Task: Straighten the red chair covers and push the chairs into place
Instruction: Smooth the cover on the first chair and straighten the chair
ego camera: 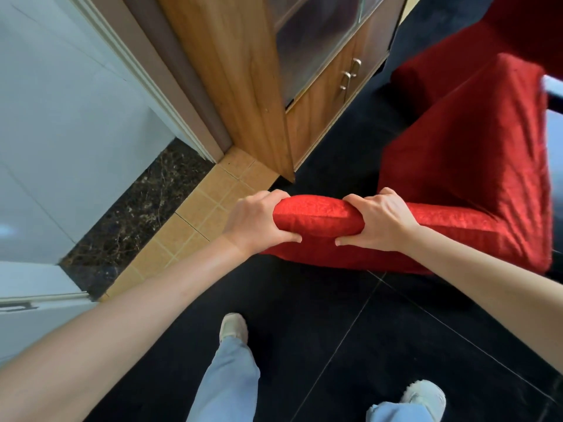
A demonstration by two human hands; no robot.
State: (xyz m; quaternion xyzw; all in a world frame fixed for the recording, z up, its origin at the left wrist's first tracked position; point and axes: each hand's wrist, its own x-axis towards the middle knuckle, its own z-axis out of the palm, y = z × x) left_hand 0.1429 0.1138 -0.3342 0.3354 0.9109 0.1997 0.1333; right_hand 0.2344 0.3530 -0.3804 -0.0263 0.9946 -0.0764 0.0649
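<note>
At the far left stood a white door [54,123] with pale trim, and below it a dark marbled threshold strip [134,208] ran diagonally beside a band of tan floor tiles [195,220]. To the right of these rose a wooden cabinet [237,71], with frosted glass panels in its upper part and two metal handles [350,74] on the lower doors. The cabinet's lower corner came down close to the chair back, just above the left hand.

The left hand [256,219] gripped the left end of the chair's padded top rail, fingers curled over the far side and thumb pressed against the near side of the red chair cover [469,166]. The right hand [384,222] gripped the same rail just to the right, fingers wrapped over the top and thumb underneath; a short span of red fabric showed between the two hands. Both forearms were bare.

The covered chair stood on a black tiled floor [335,315], its seat extending away to the right. A second red chair [451,56] stood beyond it at upper right. At the bottom, legs in light blue jeans [225,376] and pale shoes [233,325] stood on the black tiles.
</note>
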